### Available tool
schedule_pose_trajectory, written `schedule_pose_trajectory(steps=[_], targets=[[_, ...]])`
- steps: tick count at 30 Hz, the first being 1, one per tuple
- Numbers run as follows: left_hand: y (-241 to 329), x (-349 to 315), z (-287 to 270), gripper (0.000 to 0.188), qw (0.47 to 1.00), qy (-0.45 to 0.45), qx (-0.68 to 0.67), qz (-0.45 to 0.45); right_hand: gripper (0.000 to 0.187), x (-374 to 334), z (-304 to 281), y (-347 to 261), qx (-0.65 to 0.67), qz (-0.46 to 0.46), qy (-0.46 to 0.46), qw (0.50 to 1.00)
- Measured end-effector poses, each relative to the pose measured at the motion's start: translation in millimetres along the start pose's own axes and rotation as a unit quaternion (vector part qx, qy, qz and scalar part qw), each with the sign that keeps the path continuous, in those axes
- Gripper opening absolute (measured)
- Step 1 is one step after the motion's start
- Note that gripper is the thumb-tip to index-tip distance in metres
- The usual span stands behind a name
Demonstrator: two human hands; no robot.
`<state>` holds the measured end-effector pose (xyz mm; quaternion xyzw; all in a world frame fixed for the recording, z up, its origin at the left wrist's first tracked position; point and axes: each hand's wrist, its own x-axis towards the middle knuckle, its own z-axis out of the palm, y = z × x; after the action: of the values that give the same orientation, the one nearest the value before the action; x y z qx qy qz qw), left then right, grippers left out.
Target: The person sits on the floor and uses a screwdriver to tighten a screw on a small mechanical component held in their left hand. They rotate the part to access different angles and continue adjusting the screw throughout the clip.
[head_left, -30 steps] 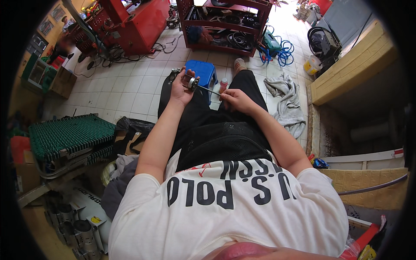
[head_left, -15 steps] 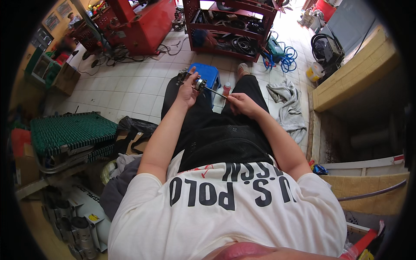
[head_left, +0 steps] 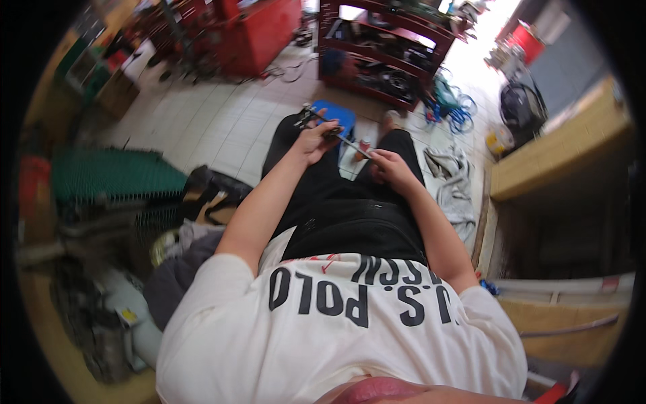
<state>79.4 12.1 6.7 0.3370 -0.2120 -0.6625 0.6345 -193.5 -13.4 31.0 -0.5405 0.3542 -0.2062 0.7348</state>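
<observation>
I sit with my legs in black trousers stretched over a white tiled floor. My left hand [head_left: 313, 140] grips a small dark metal part [head_left: 311, 117] above my left knee. A thin metal rod-like tool [head_left: 350, 143] runs from that part down to my right hand [head_left: 390, 168], which pinches its near end over my right thigh. The picture is blurred, so the part's exact shape is hard to tell.
A blue stool [head_left: 336, 114] stands just beyond my knees. A red shelf rack [head_left: 390, 54] with dark parts and a red machine [head_left: 259, 30] lie farther off. A green crate [head_left: 111, 178] sits at my left, grey cloth [head_left: 451, 182] and a wooden bench [head_left: 558, 151] at my right.
The view has tipped and shifted, so my hands now sit lower in the picture. Both hands keep their hold on the part and the tool.
</observation>
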Motion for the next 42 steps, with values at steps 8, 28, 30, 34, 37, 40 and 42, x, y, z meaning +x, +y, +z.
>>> schedule_pose_trajectory(steps=[8,28,30,34,37,40,42], targets=[[-28.9,18.9,-7.4,0.060,0.994,0.025,-0.101,0.024,0.041,-13.5,-8.9,2.6,0.038,-0.023,-0.013,0.999],[-15.1,22.5,-6.0,0.047,0.980,0.073,-0.172,0.071,0.042,4.0,-25.3,15.5,-0.013,-0.073,0.139,0.987],[-17.5,24.9,-8.7,0.047,0.979,0.088,-0.169,0.070,0.044,2.9,-18.6,11.6,0.002,-0.059,0.147,0.987],[-19.5,25.5,-7.1,0.052,0.978,0.094,-0.171,0.075,0.034,-1.1,-9.7,8.1,0.040,-0.096,0.171,0.980],[-17.9,26.6,-9.5,0.056,0.978,0.092,-0.171,0.076,0.026,3.0,-18.2,15.2,0.072,-0.139,0.123,0.980],[-18.0,26.2,-10.4,0.055,0.979,0.093,-0.166,0.076,0.017,2.1,-19.8,13.5,0.068,-0.119,0.123,0.983],[-17.0,26.2,-7.8,0.056,0.979,0.091,-0.165,0.075,0.018,4.3,-28.5,18.0,0.048,-0.113,0.128,0.984]])
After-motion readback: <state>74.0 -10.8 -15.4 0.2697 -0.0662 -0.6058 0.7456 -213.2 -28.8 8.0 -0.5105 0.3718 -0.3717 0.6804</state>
